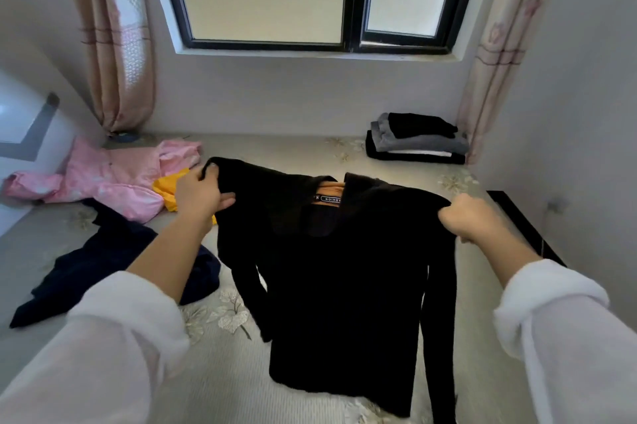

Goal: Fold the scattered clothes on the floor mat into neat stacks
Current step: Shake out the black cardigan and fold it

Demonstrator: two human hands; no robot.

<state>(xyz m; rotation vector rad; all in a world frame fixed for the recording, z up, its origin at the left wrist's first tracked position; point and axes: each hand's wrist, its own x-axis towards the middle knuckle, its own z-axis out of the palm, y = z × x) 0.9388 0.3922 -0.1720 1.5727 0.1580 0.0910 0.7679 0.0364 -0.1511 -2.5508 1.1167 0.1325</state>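
Fingers (pixel 225 199) of the left hand (pixel 198 194) and right hand (pixel 474 218) are gripping the black top (pixel 344 285) by its shoulders, holding it over the mat (pixel 220 372); its dangling sleeves are risking bunching underneath if lowered carelessly.

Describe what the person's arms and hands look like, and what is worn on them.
Both arms wear loose white sleeves of soft, slightly fuzzy fabric. The left sleeve and right sleeve each end in a thick bunched cuff partway along the forearm, leaving the wrists bare. The left hand and right hand are bare: no gloves, and no watch or bracelet shows.
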